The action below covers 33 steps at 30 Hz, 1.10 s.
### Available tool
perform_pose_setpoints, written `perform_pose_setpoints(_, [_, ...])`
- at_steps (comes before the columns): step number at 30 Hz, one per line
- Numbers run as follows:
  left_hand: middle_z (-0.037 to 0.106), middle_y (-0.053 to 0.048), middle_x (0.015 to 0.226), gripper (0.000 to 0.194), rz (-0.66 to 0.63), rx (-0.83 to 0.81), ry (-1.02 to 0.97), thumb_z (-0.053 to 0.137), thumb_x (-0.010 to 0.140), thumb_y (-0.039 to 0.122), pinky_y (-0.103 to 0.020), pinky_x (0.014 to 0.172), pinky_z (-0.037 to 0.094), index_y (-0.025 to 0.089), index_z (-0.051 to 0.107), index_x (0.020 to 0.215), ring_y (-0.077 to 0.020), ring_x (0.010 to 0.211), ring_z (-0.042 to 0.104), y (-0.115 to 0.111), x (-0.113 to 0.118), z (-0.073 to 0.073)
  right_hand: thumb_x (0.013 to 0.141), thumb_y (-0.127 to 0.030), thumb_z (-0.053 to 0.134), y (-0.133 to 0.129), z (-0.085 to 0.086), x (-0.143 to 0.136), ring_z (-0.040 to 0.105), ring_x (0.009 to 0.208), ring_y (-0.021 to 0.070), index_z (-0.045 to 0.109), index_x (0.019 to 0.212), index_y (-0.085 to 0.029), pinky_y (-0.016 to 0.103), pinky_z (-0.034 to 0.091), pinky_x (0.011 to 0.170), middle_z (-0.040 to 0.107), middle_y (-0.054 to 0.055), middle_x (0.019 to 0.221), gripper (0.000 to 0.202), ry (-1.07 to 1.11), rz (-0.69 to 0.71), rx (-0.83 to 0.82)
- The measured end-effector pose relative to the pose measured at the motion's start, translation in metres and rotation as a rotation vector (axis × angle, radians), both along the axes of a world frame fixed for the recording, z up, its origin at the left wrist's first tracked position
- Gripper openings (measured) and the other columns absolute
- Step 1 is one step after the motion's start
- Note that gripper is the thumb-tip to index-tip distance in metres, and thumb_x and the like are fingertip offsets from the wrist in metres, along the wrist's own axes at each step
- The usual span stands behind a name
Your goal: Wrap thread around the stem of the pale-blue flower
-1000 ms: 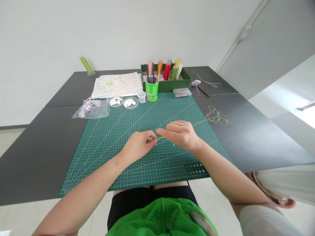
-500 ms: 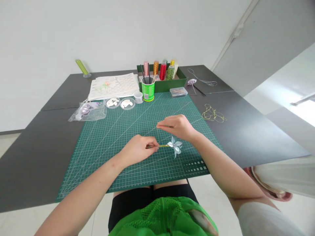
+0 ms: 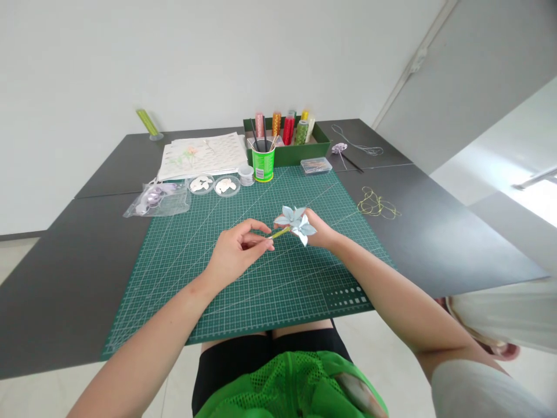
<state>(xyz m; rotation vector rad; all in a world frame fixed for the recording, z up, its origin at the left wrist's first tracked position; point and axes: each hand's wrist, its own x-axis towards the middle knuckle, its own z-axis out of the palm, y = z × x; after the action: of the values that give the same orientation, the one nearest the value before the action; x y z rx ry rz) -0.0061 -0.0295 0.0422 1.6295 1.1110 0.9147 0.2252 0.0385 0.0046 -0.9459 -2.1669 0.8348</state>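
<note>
Pale-blue flower (image 3: 296, 223) now sits higher, raised in front of my right hand (image 3: 321, 231). I pinch its green stem (image 3: 280, 233) in my left hand (image 3: 241, 246) above the cutting mat (image 3: 209, 313); right-hand grip hidden, cannot tell. Done, I judge: petals joined to stem, upper stretch green-covered. Remaining: unclear, lower stem hidden; yellow-green thread (image 3: 378, 204) lies loose on the bench (image 3: 439, 238).

No text is legible; the barcode (image 3: 260, 173) on the green cup (image 3: 268, 162) is too small.
</note>
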Motion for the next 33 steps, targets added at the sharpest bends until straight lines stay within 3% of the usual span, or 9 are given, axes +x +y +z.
perform_pose_setpoints(9, [0.078,-0.005,0.074,0.026,0.181,-0.012,-0.186,0.075,0.084,0.037,-0.021,0.043,0.04,0.017,0.078,0.1,-0.0076,0.043,0.048,0.014,-0.006,-0.003,0.106,-0.027,0.042,-0.01,0.011,-0.005,0.042,0.051,0.0093,0.072,0.109,-0.018,0.024,0.038,0.061,0.052,-0.006,0.06,0.032,-0.189,0.11,-0.008])
perform_pose_setpoints(12, [0.077,-0.005,0.073,0.025,0.189,-0.072,-0.223,0.077,0.082,0.036,-0.021,0.042,0.037,0.017,0.078,0.098,-0.0074,0.044,0.048,0.015,-0.004,-0.006,0.103,-0.02,0.042,-0.014,0.013,-0.008,0.065,0.088,0.0178,0.069,0.123,-0.02,0.04,0.046,0.094,0.072,0.005,0.094,0.034,-0.247,0.113,0.132])
perform_pose_setpoints(14, [0.077,-0.005,0.073,0.025,0.197,-0.111,-0.246,0.077,0.081,0.035,-0.021,0.041,0.035,0.017,0.078,0.097,-0.007,0.043,0.047,0.015,-0.002,-0.007,0.098,-0.015,0.043,-0.017,0.012,-0.013,0.057,0.127,0.0268,0.063,0.135,-0.02,0.056,0.033,0.115,0.066,0.013,0.132,0.043,-0.186,0.086,0.184])
perform_pose_setpoints(17, [0.077,-0.005,0.072,0.025,0.19,-0.145,-0.273,0.077,0.08,0.035,-0.02,0.041,0.033,0.017,0.078,0.097,-0.0065,0.043,0.047,0.014,0.002,-0.008,0.09,-0.013,0.043,-0.023,0.009,-0.027,0.039,0.148,0.0265,0.053,0.146,-0.022,0.057,0.024,0.124,0.051,0.013,0.152,0.057,0.068,0.073,0.032])
perform_pose_setpoints(20, [0.076,-0.003,0.071,0.025,0.175,-0.145,-0.27,0.076,0.08,0.036,-0.02,0.041,0.034,0.018,0.079,0.098,-0.0073,0.044,0.048,0.013,0.005,-0.01,0.092,-0.019,0.045,-0.029,0.004,-0.042,0.055,0.133,0.023,0.053,0.144,-0.025,0.05,0.04,0.117,0.06,0.01,0.14,0.053,0.374,0.096,-0.237])
perform_pose_setpoints(23, [0.073,-0.002,0.066,0.023,0.175,-0.117,-0.264,0.075,0.082,0.037,-0.021,0.041,0.035,0.019,0.079,0.097,-0.0083,0.044,0.049,0.012,0.007,-0.013,0.098,-0.036,0.05,-0.033,0.001,-0.053,0.064,0.083,0.0155,0.057,0.135,-0.021,0.035,0.057,0.082,0.068,0.006,0.103,0.041,0.538,0.058,-0.41])
perform_pose_setpoints(26, [0.074,-0.002,0.068,0.022,0.193,-0.087,-0.261,0.074,0.084,0.037,-0.021,0.041,0.036,0.019,0.078,0.097,-0.0082,0.045,0.05,0.012,0.01,-0.015,0.096,-0.046,0.059,-0.035,0.002,-0.057,0.041,0.054,0.0083,0.064,0.117,-0.018,0.024,0.04,0.053,0.055,-0.004,0.071,0.035,0.588,-0.058,-0.428])
perform_pose_setpoints(30, [0.076,-0.003,0.074,0.026,0.224,-0.039,-0.223,0.073,0.086,0.04,-0.022,0.042,0.04,0.019,0.077,0.1,-0.0092,0.046,0.053,0.01,0.013,-0.016,0.089,-0.05,0.07,-0.035,0.004,-0.057,0.025,0.049,0.0073,0.066,0.096,-0.019,0.024,0.022,0.047,0.033,-0.011,0.053,0.032,0.591,-0.203,-0.371])
perform_pose_setpoints(33, [0.077,-0.004,0.075,0.026,0.248,-0.027,-0.175,0.072,0.087,0.042,-0.023,0.045,0.044,0.017,0.074,0.097,-0.0093,0.046,0.054,0.009,0.016,-0.015,0.084,-0.051,0.076,-0.036,0.004,-0.059,0.028,0.047,0.0071,0.067,0.09,-0.019,0.024,0.024,0.047,0.041,-0.009,0.052,0.034,0.627,-0.25,-0.399])
